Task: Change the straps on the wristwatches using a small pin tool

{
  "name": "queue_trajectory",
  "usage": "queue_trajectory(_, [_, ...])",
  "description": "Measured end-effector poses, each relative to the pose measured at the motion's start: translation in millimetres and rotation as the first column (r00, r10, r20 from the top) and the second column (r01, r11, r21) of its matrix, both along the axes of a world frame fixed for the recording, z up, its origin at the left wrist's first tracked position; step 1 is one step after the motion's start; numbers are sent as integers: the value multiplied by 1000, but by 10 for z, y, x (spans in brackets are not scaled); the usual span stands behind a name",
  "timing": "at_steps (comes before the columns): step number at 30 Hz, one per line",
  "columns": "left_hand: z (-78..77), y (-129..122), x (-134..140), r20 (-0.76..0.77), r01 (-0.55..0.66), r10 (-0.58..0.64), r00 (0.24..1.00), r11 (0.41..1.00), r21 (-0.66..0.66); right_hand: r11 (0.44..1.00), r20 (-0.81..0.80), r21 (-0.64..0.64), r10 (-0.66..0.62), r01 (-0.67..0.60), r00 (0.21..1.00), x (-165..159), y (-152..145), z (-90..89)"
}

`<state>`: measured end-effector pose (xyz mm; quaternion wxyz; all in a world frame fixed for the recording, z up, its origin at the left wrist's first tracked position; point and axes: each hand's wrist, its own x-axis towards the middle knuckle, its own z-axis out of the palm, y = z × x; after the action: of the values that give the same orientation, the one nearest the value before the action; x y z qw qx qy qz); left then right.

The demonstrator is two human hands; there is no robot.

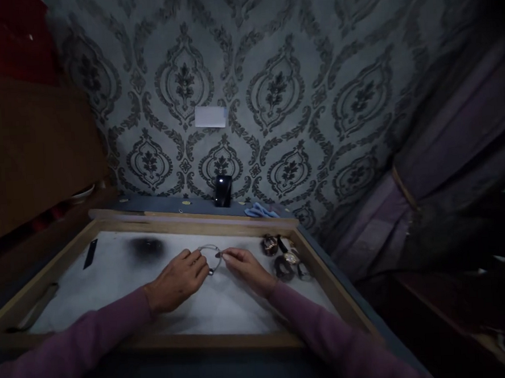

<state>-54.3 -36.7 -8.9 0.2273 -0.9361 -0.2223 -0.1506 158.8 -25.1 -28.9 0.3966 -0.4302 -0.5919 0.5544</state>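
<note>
Nearest: wooden tray (227,341), front rim on the body side of both hands. Left hand (179,280) and right hand (243,267) slightly apart, fingers closed on a thin loop bracelet (220,262) between them. Gold-faced watch (290,258), dark band (283,269) right of right hand. Beyond hands, past tray: blue cloth (261,210), dark phone (223,191).
</note>
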Motion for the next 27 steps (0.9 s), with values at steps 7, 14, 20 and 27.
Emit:
queue_trajectory(7, [-33,-2,92,402,117,16,916,946,-304,997,-130,-69,27,-36,991,119,69,35])
queue_trajectory(14, [-78,181,-13,478,302,632,610,373,-878,993,-218,-107,19,-43,976,163,146,-42])
queue_trajectory(20, [-23,164,190,435,513,658,615,85,-854,981,-257,-147,86,-127,963,119,163,-128])
queue_trajectory(27, [-4,129,240,397,593,729,558,-15,-805,977,-272,-145,114,-158,955,129,146,-110])
